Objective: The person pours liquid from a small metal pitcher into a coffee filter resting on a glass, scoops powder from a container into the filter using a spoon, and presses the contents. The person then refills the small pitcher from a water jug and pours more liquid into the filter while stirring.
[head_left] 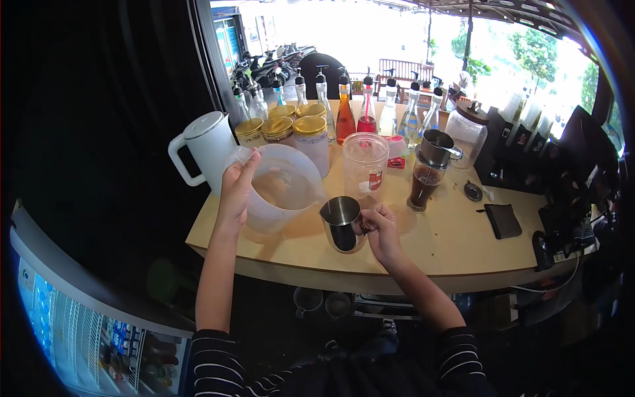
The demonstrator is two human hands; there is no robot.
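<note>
My left hand [239, 182] is closed around the handle of a translucent plastic pitcher [281, 198], which is tilted with its spout toward the right. Some cloudy liquid seems to lie inside it. In my right hand [380, 228] is the handle of a metal milk jug [342, 228], upright at the counter's front, its mouth just right of the pitcher's spout. Whether the jug touches the counter I cannot tell. Behind the jug stands a clear plastic jar [365, 169]. To the right, a metal drip filter [436, 149] sits on a glass of dark coffee [423, 185].
A white electric kettle [206, 149] stands at the left. Behind are several gold-lidded jars [311, 139] and pump bottles, including an amber bottle [344, 119]. At the right lie a round black lid [472, 191] and a folded dark cloth [503, 221] on the wooden counter [423, 255].
</note>
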